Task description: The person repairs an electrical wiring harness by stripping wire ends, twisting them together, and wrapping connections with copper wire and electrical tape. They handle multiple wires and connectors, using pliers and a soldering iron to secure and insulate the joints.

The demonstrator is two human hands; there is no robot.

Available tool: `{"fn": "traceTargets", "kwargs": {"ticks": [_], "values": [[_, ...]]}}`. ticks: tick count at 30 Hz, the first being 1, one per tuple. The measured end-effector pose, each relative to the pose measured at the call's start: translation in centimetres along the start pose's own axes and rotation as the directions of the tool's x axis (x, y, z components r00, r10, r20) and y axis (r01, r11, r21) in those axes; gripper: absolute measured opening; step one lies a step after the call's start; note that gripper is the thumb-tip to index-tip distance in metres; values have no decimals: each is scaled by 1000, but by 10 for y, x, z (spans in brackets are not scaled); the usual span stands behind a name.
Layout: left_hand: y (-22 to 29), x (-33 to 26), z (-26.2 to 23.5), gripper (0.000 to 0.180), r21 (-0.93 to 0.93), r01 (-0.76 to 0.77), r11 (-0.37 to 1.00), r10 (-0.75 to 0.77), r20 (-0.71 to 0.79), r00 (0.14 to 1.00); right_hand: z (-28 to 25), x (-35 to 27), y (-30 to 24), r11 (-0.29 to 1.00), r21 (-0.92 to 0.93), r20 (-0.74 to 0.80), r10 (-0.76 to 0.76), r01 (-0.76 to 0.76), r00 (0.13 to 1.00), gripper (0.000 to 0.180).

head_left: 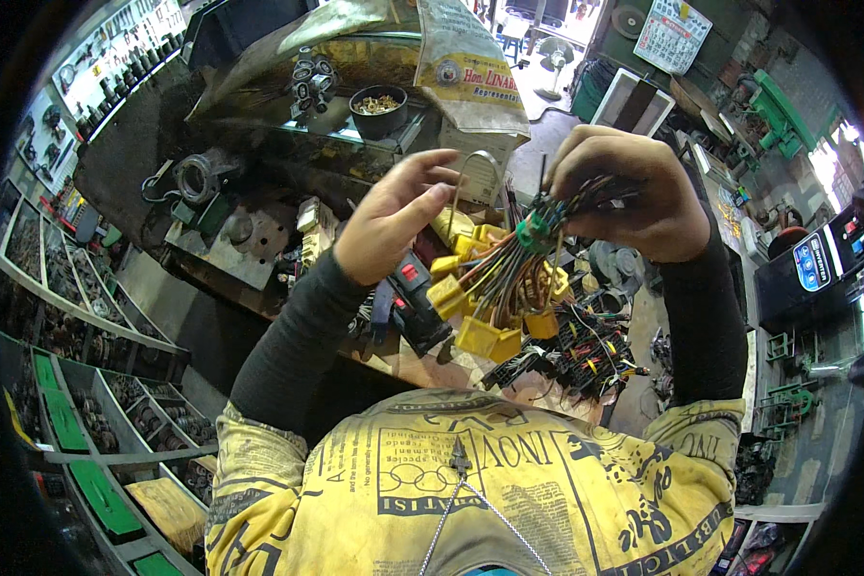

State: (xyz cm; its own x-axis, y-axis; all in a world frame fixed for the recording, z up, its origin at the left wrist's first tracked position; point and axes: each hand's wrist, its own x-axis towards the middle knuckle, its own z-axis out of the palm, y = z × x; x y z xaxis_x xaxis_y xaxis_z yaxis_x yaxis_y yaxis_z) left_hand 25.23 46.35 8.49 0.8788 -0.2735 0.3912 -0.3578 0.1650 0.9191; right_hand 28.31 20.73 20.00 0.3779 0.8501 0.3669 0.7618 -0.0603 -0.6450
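1. Right hand (634, 197), upper right of centre: closed firmly on the dark upper end of a wire bundle (516, 274), fingers curled inward.
2. Wire bundle: I see it at the centre of the frame, its strands fanning downward below a green wrap (531, 232). Several yellow connectors (490, 338) hang at the ends (some overlap, so I give no count).
3. Left hand (394, 219), just left of the bundle: wide, thumb and fingers parted. Whether its fingertips touch the thin loop (480, 156) beside them, I cannot tell.
4. Bench (649, 322), below the hands: a tangle of dark wires (586, 355) lies right of centre, and a black and red device (413, 276) left of the bundle.
5. Upper middle of the frame: a black pot (379, 123) holds small brass-coloured pieces.
6. Upper left: a round metal housing (199, 179) is noted.
7. Lower left: divided shelving with green panels (101, 494) is filled with assorted parts.
8. Top of the frame: a standing fan (553, 58); toward the upper right, a green machine (776, 115).
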Motion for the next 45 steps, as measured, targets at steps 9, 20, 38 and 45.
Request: {"fn": "traceTargets", "kwargs": {"ticks": [9, 20, 38, 45], "values": [[18, -33, -16, 24, -369, -52, 928, 18, -95, 995, 44, 41, -4, 974, 110, 145, -214, 199, 966, 26], [95, -73, -124, 22, -212, -124, 969, 114, -58, 992, 122, 147, -7, 943, 284, 343, -269, 174, 900, 37], [157, -69, -201, 20, -58, -186, 981, 190, 65, 980, 234, 178, 1, 716, 648, -432, 64, 260, 900, 82], [166, -74, -235, 22, 5, -207, 978, 208, -16, 978, 237, 173, 6, 758, 602, -614, 241, 249, 751, 35]]}}
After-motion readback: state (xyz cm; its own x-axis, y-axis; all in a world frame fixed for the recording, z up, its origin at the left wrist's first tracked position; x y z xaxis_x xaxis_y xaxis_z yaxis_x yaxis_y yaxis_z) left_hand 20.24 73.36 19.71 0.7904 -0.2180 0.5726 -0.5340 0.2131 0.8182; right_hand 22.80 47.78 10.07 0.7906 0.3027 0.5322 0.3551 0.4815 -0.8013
